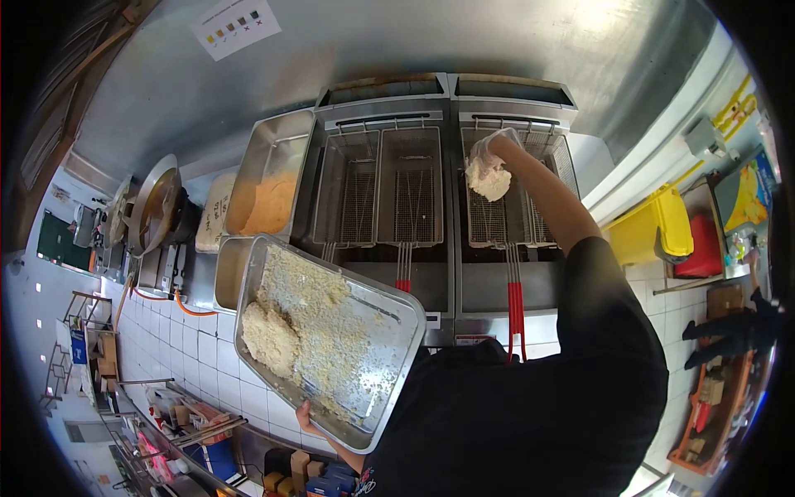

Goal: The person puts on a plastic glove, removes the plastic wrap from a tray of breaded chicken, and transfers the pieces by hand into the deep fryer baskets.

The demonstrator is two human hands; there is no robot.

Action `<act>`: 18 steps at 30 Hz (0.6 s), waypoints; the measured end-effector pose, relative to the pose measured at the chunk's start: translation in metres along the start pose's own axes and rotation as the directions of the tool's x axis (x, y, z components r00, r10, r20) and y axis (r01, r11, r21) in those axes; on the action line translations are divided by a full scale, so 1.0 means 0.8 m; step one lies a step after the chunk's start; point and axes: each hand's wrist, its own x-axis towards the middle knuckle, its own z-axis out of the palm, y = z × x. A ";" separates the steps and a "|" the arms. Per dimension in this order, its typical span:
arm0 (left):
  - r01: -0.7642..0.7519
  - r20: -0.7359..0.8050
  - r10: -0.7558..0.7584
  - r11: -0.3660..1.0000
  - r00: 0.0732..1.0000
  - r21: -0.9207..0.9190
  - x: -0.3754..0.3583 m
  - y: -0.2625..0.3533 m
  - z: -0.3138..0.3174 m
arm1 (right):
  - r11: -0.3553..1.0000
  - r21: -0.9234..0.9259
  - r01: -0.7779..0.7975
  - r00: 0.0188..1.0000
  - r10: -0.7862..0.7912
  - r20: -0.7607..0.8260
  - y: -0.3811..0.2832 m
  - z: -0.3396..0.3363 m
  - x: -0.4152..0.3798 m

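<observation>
My left hand [308,418] grips the lower edge of a metal tray [408,319], which tilts in front of me. Loose pale crumbs are spread over the tray, and one crumb-coated piece of food [271,340] lies at its left side. In a clear plastic glove, my right hand [498,147] is closed on another breaded piece [489,180] above the right fryer's left wire basket [487,222]. The fingertips are partly hidden by the glove and the piece.
Two more wire baskets [352,195] sit in the left fryer. Left of them stands a deep metal pan [286,137] with orange powder. Red basket handles [515,306] jut toward me. A wok [157,203] is at far left, a yellow bin [654,225] at right. Another person [737,327] stands far right.
</observation>
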 end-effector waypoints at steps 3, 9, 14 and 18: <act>-0.001 0.015 0.001 1.000 1.000 -0.024 -0.002 0.009 0.014 | 0.993 0.110 -0.032 0.998 0.039 -0.059 0.010 0.011 -0.010; -0.036 0.025 0.035 0.998 0.999 0.052 0.024 0.007 -0.044 | 0.985 0.169 -0.039 0.997 0.028 0.068 0.027 0.028 0.001; -0.109 0.015 0.108 0.990 0.994 0.088 0.041 -0.019 -0.066 | 0.929 -0.333 0.163 0.984 -0.176 -0.010 0.026 0.043 0.083; -0.027 0.037 0.027 1.000 0.999 0.006 0.006 -0.010 0.003 | 0.909 -0.414 0.045 0.986 -0.106 -0.126 0.016 0.035 0.063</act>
